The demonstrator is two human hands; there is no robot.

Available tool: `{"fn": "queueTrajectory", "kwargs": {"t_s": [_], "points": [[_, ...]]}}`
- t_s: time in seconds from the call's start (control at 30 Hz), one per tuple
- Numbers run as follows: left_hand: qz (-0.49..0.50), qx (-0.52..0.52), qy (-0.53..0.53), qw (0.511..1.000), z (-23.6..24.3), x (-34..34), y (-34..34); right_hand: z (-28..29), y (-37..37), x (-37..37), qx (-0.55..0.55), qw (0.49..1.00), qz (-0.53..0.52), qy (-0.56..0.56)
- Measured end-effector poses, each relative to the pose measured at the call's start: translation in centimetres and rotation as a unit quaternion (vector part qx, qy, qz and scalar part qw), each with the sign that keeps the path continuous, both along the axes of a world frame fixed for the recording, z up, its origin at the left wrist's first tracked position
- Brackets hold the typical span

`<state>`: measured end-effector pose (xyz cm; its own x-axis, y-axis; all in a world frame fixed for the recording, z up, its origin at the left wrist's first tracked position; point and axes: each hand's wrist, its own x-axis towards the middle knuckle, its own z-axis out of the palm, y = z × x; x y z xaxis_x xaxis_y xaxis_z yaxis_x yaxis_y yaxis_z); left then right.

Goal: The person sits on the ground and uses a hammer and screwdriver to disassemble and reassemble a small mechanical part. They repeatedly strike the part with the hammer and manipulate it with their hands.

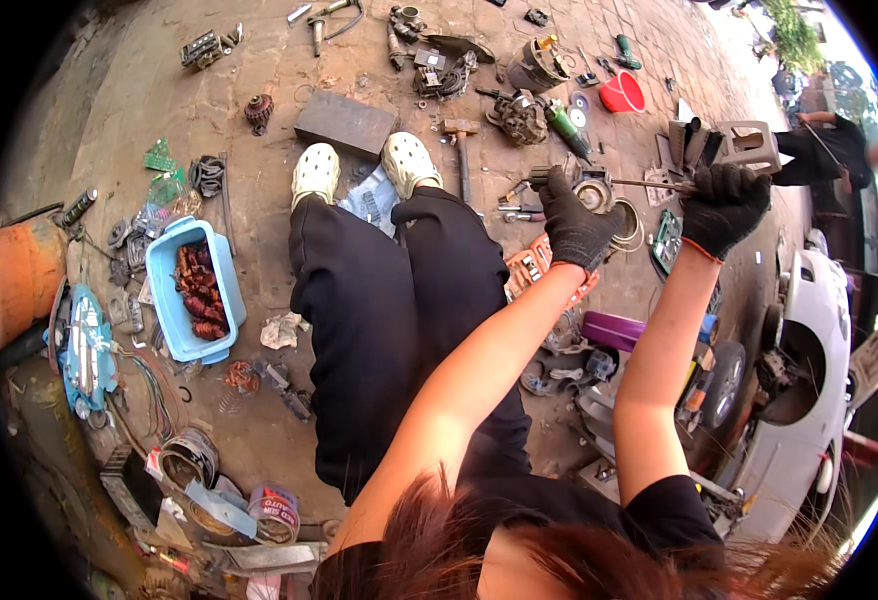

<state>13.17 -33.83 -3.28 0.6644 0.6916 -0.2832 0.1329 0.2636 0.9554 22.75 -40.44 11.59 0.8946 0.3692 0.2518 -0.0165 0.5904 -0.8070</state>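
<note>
Both my hands wear dark work gloves and are stretched out to the right of my knees. My left hand [577,228] is closed around the near side of a round metal motor part [593,194], which has a pale centre. In the fist of my right hand [725,210] is a screwdriver [651,184]. Its thin shaft points left and its tip reaches the motor part; whether it touches cannot be made out. The handle is mostly hidden by the glove. A metal ring [627,222] lies just beside my left hand.
A hammer [462,165] and a dark block [344,123] lie beyond my feet. A blue tub [156,290] with copper windings stands left. A red bucket [623,92], an angle grinder [567,130] and motor parts lie ahead. A white car body [809,370] stands right; another person [839,150] is far right.
</note>
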Motion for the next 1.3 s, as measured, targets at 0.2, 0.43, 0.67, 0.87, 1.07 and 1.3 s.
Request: {"fn": "queueTrajectory", "kwargs": {"t_s": [0.2,0.43,0.67,0.87,1.07,1.3], "points": [[0.081,0.020,0.005,0.996,1.4,0.9,-1.0,0.2,-0.2,0.4,-0.002,0.990,-0.135,0.051],[0.095,0.015,0.011,0.995,3.6,0.3,0.0,-0.6,-1.0,1.0,0.027,0.988,-0.138,0.057],[0.114,0.019,0.004,0.993,4.1,1.0,-0.6,1.7,0.5,0.1,-0.035,0.988,-0.153,0.013],[0.107,0.059,0.013,0.992,4.2,0.8,-0.4,2.2,0.2,1.1,-0.035,0.998,-0.056,-0.003],[0.128,0.158,-0.041,0.978,4.6,-0.1,-0.9,1.6,-2.7,1.9,0.031,0.999,-0.011,0.009],[0.146,0.153,-0.060,0.976,5.1,-0.7,-0.1,0.7,-3.1,1.0,0.080,0.997,-0.002,0.019]]}}
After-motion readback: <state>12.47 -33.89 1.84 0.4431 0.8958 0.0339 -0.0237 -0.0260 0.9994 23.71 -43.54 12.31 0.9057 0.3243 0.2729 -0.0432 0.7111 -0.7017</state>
